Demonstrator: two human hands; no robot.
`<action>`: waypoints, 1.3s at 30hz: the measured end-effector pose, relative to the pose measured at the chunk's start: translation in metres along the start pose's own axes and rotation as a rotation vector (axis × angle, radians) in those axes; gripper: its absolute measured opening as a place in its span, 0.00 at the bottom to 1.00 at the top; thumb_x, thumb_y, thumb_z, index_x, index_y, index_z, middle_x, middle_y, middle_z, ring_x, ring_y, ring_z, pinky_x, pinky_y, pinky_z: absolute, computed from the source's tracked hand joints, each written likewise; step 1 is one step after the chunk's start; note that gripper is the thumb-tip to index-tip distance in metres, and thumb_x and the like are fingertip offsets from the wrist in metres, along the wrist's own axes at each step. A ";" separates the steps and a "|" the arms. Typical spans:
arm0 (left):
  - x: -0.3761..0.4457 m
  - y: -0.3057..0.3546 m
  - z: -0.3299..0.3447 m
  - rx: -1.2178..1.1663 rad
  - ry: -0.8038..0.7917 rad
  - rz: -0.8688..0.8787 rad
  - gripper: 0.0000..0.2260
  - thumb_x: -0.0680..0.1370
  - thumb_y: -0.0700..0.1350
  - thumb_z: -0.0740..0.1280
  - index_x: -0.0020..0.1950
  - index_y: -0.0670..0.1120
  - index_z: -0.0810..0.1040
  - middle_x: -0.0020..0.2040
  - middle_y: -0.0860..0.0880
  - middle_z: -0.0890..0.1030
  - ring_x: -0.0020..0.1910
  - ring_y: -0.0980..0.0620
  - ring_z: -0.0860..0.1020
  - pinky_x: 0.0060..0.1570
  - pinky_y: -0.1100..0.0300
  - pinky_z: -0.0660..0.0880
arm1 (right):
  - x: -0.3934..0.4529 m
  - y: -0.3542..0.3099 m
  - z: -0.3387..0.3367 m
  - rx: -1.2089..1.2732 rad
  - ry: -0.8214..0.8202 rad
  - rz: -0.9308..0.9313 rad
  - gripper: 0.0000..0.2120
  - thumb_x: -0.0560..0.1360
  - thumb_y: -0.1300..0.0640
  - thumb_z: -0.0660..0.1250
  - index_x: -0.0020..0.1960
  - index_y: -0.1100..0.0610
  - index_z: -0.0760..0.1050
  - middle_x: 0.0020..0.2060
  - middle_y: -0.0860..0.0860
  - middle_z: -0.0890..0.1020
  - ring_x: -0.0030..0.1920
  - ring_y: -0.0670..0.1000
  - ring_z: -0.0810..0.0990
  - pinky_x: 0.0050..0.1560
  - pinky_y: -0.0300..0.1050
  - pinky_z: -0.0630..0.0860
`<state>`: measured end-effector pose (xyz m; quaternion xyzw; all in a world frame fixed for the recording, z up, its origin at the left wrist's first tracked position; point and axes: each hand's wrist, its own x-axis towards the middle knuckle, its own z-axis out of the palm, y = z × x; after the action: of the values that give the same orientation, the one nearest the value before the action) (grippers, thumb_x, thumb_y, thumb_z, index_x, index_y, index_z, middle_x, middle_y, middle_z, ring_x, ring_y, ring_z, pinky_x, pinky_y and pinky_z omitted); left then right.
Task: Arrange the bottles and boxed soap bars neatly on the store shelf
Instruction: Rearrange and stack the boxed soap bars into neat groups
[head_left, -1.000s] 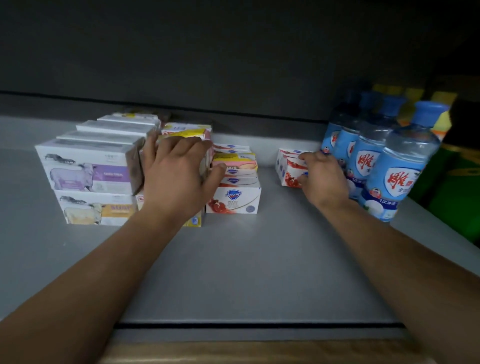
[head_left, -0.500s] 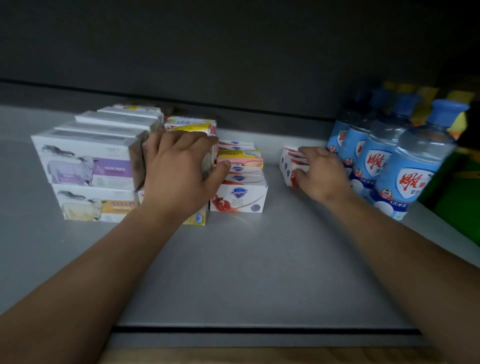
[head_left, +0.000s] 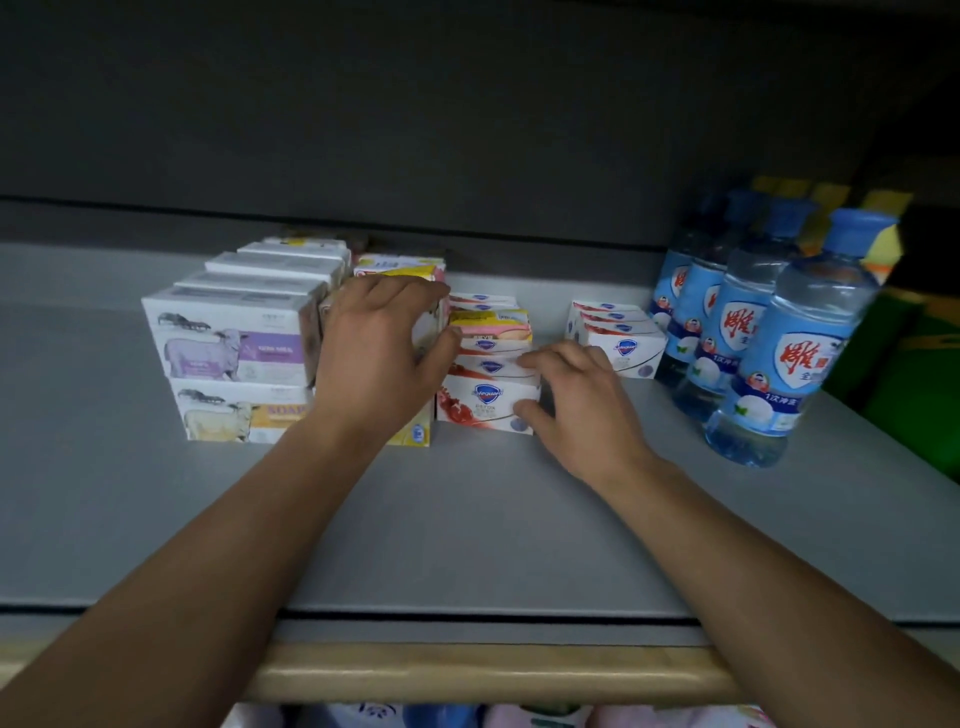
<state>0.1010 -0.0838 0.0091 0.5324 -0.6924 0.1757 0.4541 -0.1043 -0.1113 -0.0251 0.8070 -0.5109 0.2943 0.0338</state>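
On the grey shelf (head_left: 467, 519) stand rows of boxed soap. Sheep-print boxes (head_left: 228, 343) are stacked two high at the left. My left hand (head_left: 379, 353) grips the stack of yellow-and-white soap boxes (head_left: 415, 434) beside them, fingers curled over its top. My right hand (head_left: 576, 400) holds the right end of the front Safeguard box (head_left: 478, 402) in the middle row, thumb at its lower corner. A short row of white Safeguard boxes (head_left: 623, 343) stands apart to the right. Blue-capped bottles (head_left: 795, 353) line up at the far right.
A dark back wall rises behind the goods. Green and yellow packages (head_left: 914, 374) lie right of the bottles. The shelf's wooden front lip (head_left: 467, 670) runs along the bottom, with coloured packs (head_left: 519, 717) on the level below.
My right hand left the white Safeguard boxes beside the bottles and moved left onto the front box of the middle row. My left hand stayed on its stack.
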 end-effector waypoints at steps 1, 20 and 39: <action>-0.003 0.004 -0.002 -0.020 0.029 0.019 0.15 0.74 0.47 0.67 0.58 0.43 0.81 0.53 0.45 0.83 0.54 0.41 0.77 0.56 0.55 0.68 | -0.002 -0.002 0.001 0.038 0.000 0.019 0.23 0.73 0.54 0.72 0.67 0.52 0.74 0.60 0.50 0.75 0.61 0.52 0.69 0.59 0.40 0.64; -0.016 0.029 -0.004 -0.384 -0.132 0.045 0.22 0.71 0.60 0.68 0.59 0.49 0.79 0.52 0.55 0.82 0.47 0.56 0.81 0.47 0.57 0.79 | -0.004 0.005 -0.043 1.534 -0.194 0.350 0.20 0.78 0.44 0.61 0.64 0.53 0.77 0.44 0.55 0.81 0.35 0.52 0.79 0.33 0.45 0.78; -0.015 0.023 -0.005 -0.538 -0.120 -0.279 0.14 0.70 0.63 0.64 0.52 0.59 0.77 0.34 0.50 0.80 0.21 0.50 0.78 0.23 0.61 0.73 | -0.006 -0.004 -0.044 1.324 -0.182 0.238 0.15 0.81 0.52 0.63 0.40 0.46 0.82 0.34 0.50 0.82 0.28 0.51 0.76 0.28 0.42 0.75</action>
<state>0.0830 -0.0637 0.0051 0.4926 -0.6599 -0.1099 0.5567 -0.1224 -0.0885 0.0093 0.6175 -0.3092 0.4777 -0.5430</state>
